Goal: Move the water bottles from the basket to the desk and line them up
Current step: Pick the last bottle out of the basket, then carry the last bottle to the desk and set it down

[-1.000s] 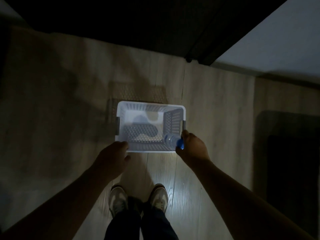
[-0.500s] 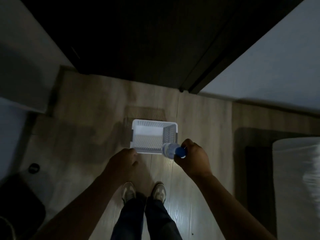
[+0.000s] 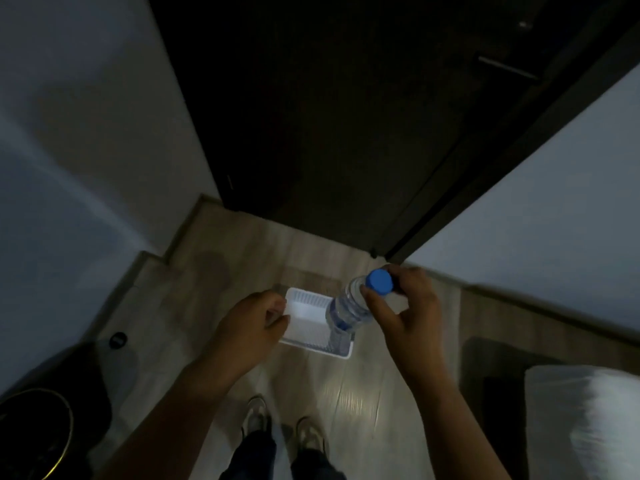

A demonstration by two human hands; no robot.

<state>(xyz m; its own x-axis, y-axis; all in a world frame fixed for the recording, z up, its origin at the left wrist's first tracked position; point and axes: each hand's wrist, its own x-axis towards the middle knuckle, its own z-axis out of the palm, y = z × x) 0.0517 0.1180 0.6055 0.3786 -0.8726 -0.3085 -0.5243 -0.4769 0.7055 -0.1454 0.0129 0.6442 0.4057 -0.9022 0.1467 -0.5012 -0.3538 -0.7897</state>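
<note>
A clear water bottle (image 3: 348, 308) with a blue cap hangs by its neck from my right hand (image 3: 405, 306), well above the floor. Below it on the wooden floor sits the white perforated basket (image 3: 304, 317), which looks bare inside. My left hand (image 3: 249, 327) hovers over the basket's left rim with fingers loosely curled and nothing in it. The desk is not in view.
A dark door (image 3: 329, 116) stands ahead between pale walls. At the lower left is a dark round object with a gold rim (image 3: 34, 431), and a small black disc (image 3: 118, 340) lies on the floor. A white cushion (image 3: 588, 420) and dark mat are at the right.
My right hand has lifted the bottle out of the basket and up towards me. The view has risen, so the basket looks smaller and farther below. My left hand has come off the basket.
</note>
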